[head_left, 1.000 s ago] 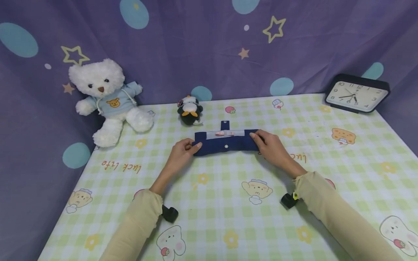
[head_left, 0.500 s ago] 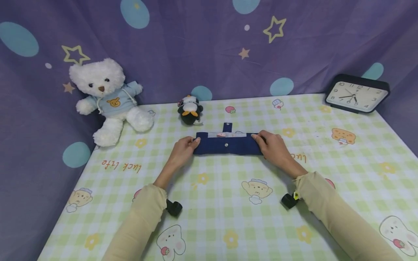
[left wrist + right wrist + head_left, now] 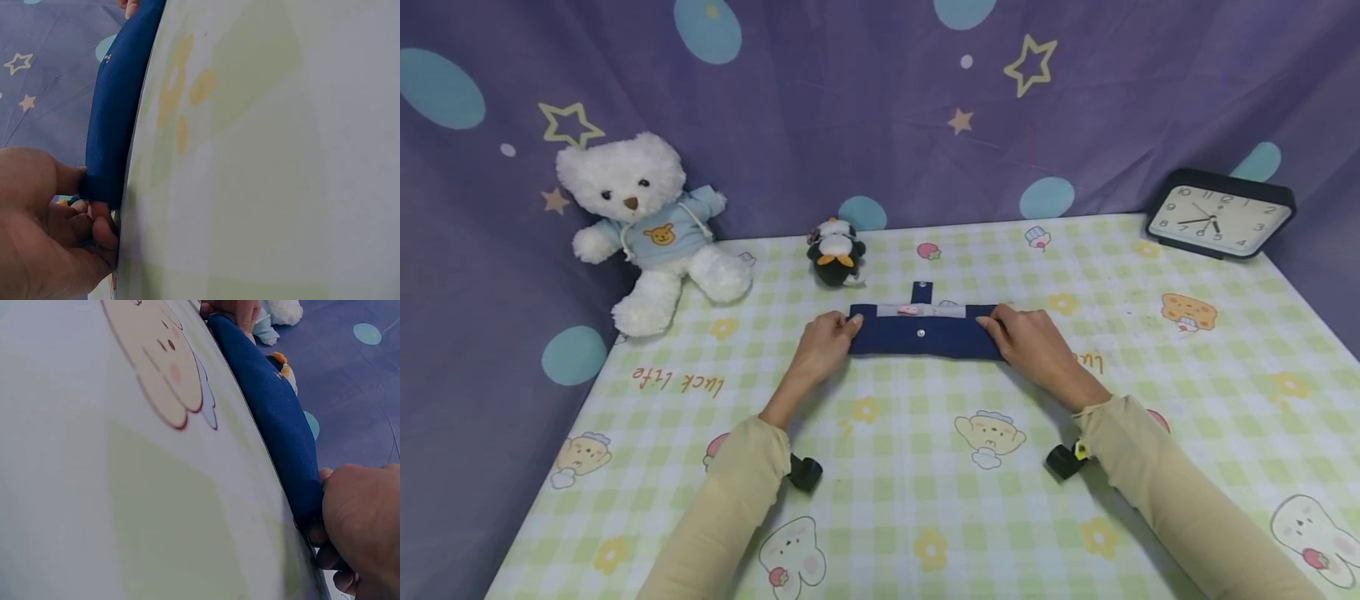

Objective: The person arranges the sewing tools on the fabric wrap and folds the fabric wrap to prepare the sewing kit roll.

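Observation:
A navy-blue fabric pouch (image 3: 895,335), long and folded, lies at the middle of the table with a metal snap on its front. Along its upper edge shows a clear strip (image 3: 955,311) with a small pink print or item behind it. A short tab with a snap (image 3: 922,292) sticks out at the back. My left hand (image 3: 822,343) pinches the pouch's left end between thumb and fingers, also seen in the left wrist view. At the other end, my right hand (image 3: 1028,340) grips the right edge, thumb on top. The fingers beneath are partly hidden in the head view.
A white teddy bear (image 3: 651,237) in a blue hoodie sits at the back left. Beside it stands a small penguin plush (image 3: 836,254). A black-framed clock (image 3: 1221,214) leans at the back right. A checked cloth (image 3: 910,467) covers the table, with a purple curtain (image 3: 880,108) behind.
The pouch's front has come up and flattened, narrowing the visible clear strip. Both hands keep their hold; the left hand has shifted slightly up and right. Little differs over the last half second.

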Tool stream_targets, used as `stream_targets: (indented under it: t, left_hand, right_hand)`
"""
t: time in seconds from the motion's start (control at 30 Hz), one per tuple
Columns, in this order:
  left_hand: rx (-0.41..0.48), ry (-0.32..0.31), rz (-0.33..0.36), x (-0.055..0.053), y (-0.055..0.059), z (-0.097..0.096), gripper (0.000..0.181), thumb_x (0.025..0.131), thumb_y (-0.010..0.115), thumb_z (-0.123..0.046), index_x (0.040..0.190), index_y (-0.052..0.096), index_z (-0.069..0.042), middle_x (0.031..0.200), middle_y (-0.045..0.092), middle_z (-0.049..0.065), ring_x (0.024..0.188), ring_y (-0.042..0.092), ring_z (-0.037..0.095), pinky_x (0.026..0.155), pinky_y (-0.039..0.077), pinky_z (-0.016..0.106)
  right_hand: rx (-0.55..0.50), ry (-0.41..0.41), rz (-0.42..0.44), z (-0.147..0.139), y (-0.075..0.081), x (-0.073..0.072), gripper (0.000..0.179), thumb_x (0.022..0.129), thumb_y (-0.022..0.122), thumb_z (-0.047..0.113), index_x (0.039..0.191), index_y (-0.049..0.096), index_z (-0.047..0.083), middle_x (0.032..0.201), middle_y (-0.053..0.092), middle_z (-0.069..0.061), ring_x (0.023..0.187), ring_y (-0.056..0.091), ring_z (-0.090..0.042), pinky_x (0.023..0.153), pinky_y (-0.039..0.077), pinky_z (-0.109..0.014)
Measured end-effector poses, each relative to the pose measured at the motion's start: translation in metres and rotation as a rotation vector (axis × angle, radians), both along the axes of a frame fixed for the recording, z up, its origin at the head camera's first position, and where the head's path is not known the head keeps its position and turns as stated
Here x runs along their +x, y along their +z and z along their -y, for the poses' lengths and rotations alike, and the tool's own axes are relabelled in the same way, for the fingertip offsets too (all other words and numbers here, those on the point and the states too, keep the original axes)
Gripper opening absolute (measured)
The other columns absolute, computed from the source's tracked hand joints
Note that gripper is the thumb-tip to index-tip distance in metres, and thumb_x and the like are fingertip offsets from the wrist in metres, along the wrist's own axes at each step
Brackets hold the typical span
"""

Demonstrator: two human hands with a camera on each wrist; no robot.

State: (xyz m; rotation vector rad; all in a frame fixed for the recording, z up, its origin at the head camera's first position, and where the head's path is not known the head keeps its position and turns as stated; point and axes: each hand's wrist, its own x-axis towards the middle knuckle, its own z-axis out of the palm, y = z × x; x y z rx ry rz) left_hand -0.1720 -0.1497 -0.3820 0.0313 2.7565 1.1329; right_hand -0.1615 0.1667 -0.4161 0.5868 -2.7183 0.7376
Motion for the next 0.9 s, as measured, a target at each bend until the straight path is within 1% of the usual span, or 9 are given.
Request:
stream_targets:
  t: [0.1,0.23,0.37,0.53,0.6,0.73,0.8,0.9]
  left_hand:
    - [-0.009,-0.014,-0.003,0.0,0.0,0.0,0.042,0.111,0.049,-0.036,0.081,0.047,-0.008,0.069,0.041,0.004,0.061,0.036,0.021,0.064,0.033,0.036]
    - [-0.011,-0.034,-0.001,0.002,0.001,0.001,0.04,0.112,0.047,-0.035,0.083,0.047,-0.007,0.071,0.042,0.006,0.062,0.036,0.021,0.065,0.033,0.036]
    - [0.018,-0.033,-0.002,0.004,0.001,0.003,0.04,0.111,0.049,-0.035,0.083,0.047,-0.007,0.068,0.04,0.004,0.06,0.034,0.02,0.064,0.033,0.036]
    - [0.061,-0.048,-0.026,0.003,0.001,0.003,0.044,0.11,0.052,-0.036,0.078,0.045,-0.007,0.063,0.035,0.002,0.055,0.03,0.019,0.061,0.032,0.036]
    - [0.071,-0.046,-0.026,0.003,0.001,0.004,0.043,0.11,0.053,-0.036,0.078,0.045,-0.007,0.062,0.035,0.001,0.055,0.03,0.018,0.06,0.032,0.036]
    - [0.093,-0.025,-0.01,0.003,0.001,0.004,0.043,0.109,0.055,-0.036,0.078,0.047,-0.007,0.061,0.034,0.0,0.053,0.029,0.017,0.059,0.032,0.036]
    - [0.11,-0.016,-0.006,0.004,0.001,0.005,0.043,0.109,0.056,-0.035,0.077,0.047,-0.008,0.061,0.033,0.0,0.053,0.028,0.016,0.058,0.031,0.035]
    - [0.131,-0.01,-0.004,0.005,0.002,0.006,0.043,0.108,0.057,-0.034,0.076,0.045,-0.008,0.061,0.031,-0.001,0.052,0.027,0.016,0.056,0.03,0.034]
  right_hand:
    - [0.031,-0.012,-0.003,0.0,0.002,0.0,0.034,0.108,0.06,0.026,0.078,0.057,0.01,0.053,0.044,0.002,0.043,0.041,-0.015,0.052,0.039,-0.037]
    - [0.061,-0.035,0.049,0.002,0.004,-0.001,0.036,0.109,0.058,0.03,0.079,0.058,0.01,0.054,0.045,0.001,0.044,0.042,-0.016,0.053,0.039,-0.037]
    - [0.069,-0.061,0.1,0.002,0.006,-0.001,0.038,0.109,0.056,0.034,0.08,0.059,0.01,0.054,0.047,0.001,0.045,0.045,-0.017,0.054,0.04,-0.038]
    - [0.093,-0.089,0.099,0.0,0.008,0.0,0.039,0.108,0.057,0.036,0.078,0.058,0.011,0.051,0.048,0.003,0.045,0.046,-0.018,0.055,0.041,-0.04]
    - [0.103,-0.1,0.11,0.0,0.009,0.0,0.04,0.108,0.057,0.037,0.077,0.058,0.011,0.05,0.048,0.003,0.045,0.047,-0.019,0.054,0.042,-0.04]
    - [0.102,-0.113,0.172,0.0,0.013,0.0,0.042,0.108,0.054,0.043,0.081,0.06,0.011,0.051,0.052,0.004,0.046,0.05,-0.018,0.055,0.044,-0.042]
    - [0.096,-0.119,0.183,-0.001,0.015,0.0,0.041,0.108,0.056,0.043,0.084,0.06,0.01,0.054,0.054,0.003,0.049,0.053,-0.02,0.057,0.046,-0.042]
    - [0.095,-0.12,0.138,0.0,0.018,0.0,0.038,0.106,0.06,0.041,0.091,0.062,0.006,0.069,0.06,-0.005,0.062,0.058,-0.027,0.062,0.048,-0.046]
